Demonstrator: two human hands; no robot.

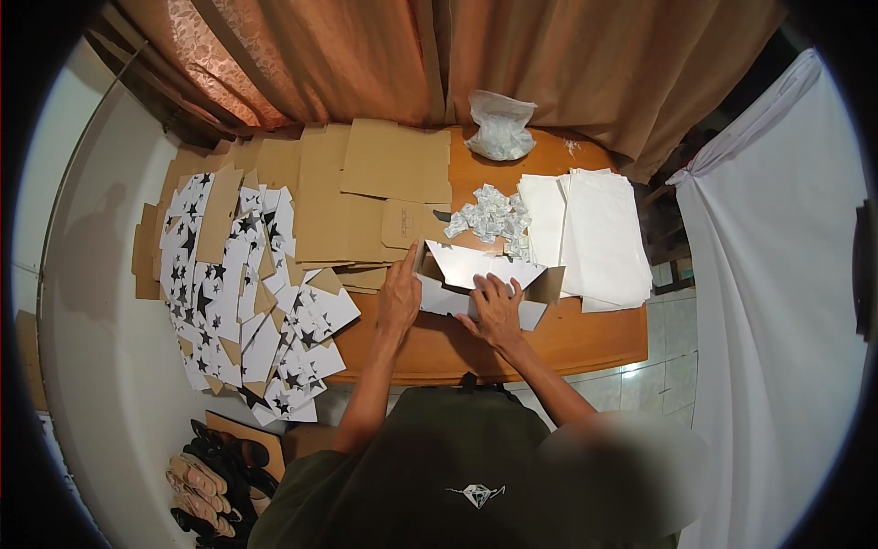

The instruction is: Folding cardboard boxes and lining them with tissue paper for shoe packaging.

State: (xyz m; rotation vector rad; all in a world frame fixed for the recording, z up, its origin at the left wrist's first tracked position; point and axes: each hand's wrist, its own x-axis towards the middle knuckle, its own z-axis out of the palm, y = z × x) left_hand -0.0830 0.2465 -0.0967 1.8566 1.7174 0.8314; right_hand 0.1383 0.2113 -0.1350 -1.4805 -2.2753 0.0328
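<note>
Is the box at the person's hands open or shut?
Open: bare brown cardboard shows at both ends of the box.

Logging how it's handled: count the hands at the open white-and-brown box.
2: the left hand at the left end of the box, the right hand at its near wall. None appears hidden.
</note>
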